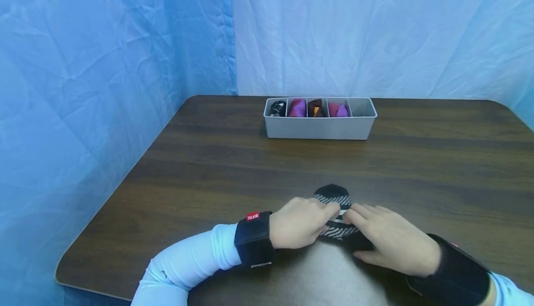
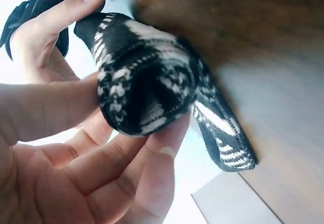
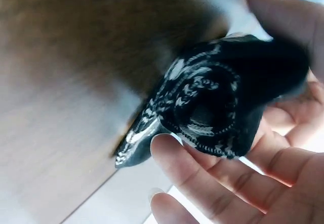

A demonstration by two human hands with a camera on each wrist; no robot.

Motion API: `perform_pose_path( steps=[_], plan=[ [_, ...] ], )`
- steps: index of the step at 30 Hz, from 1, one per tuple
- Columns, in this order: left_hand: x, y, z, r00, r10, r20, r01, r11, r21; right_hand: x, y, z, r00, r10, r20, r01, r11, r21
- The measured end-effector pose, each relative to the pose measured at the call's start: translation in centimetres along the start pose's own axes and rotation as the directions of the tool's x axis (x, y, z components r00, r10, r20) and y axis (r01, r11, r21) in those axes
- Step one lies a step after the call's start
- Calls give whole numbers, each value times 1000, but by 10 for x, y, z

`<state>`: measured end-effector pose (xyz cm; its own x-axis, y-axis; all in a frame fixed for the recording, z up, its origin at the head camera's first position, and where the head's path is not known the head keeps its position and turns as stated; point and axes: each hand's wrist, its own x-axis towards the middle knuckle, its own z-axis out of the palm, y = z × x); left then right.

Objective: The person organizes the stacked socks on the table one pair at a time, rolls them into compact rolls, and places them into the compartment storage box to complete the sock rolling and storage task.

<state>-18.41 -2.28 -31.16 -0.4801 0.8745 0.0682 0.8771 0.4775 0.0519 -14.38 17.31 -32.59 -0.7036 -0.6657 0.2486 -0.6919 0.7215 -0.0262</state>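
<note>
A black sock with white patterning point(image 1: 332, 192) lies on the table between both hands, its toe end pointing away from me. Its near part is rolled up; the wrist views look into the round end of the roll. My left hand point(image 1: 301, 222) grips the roll from the left, thumb on one side and curled fingers point(image 2: 119, 158) on the other. From the right, my right hand point(image 1: 390, 241) holds the roll with its fingers point(image 3: 192, 173) bent against it. In the head view, the hands partly hide the sock.
A grey divided box point(image 1: 317, 129) stands at the table's far edge. Its compartments hold a black-and-white bundle point(image 1: 278, 108), a purple bundle point(image 1: 298, 108), a dark bundle with orange point(image 1: 315, 108) and a pink-purple bundle point(image 1: 339, 110). Blue curtains point(image 1: 367, 32) hang behind the table.
</note>
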Motion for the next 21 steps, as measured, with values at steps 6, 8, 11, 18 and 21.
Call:
perform_pose_path(
  steps=[6, 8, 11, 18, 21],
  plan=[
    [1, -3, -2, 997, -33, 63, 40, 993, -109, 0, 0, 0, 995, -60, -76, 60, 998, 2],
    [0, -2, -3, 999, -29, 23, 31, 997, -71, 0, 0, -1, 994, -72, -88, 72, 997, -3],
    [-2, 3, -5, 998, 0, -57, 3, 999, 49, 0, 1, -1, 992, -81, -101, 80, 997, -14],
    [-4, 9, -7, 998, 27, -53, -18, 984, 180, 2, 2, -3, 984, -119, -136, 113, 992, -48],
    [-2, 7, -4, 998, 47, -44, -39, 984, 172, 1, 3, -5, 981, -127, -149, 125, 992, -23]
  ],
)
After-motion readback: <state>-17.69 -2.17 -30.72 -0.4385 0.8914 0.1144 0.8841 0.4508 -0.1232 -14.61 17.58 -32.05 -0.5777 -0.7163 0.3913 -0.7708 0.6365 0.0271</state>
